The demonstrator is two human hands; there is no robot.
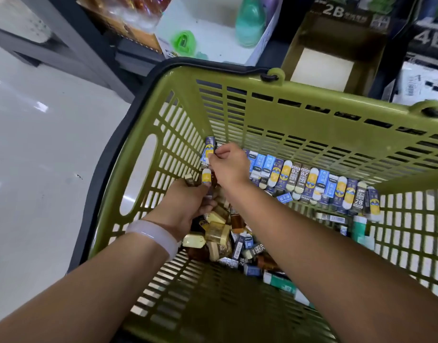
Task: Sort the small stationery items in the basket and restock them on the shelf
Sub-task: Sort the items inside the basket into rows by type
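Observation:
A green plastic basket (262, 112) holds many small erasers. A neat row of blue, yellow and 2B-marked erasers (312, 184) leans against its far wall, and a loose heap of gold and brown ones (218, 233) lies on the floor of the basket. My right hand (229, 165) pinches a blue-and-yellow eraser (208, 151) at the left end of the row. My left hand (185, 206), with a white wristband, grips a handful of erasers, one yellow-and-white (206, 175) and one brown (190, 180) sticking up.
Behind the basket, an olive 2B display box (336, 53) stands on the shelf, with a dark 4B box (428, 43) to its right. A white box (213, 38) holds green items. The pale floor (40, 144) lies to the left.

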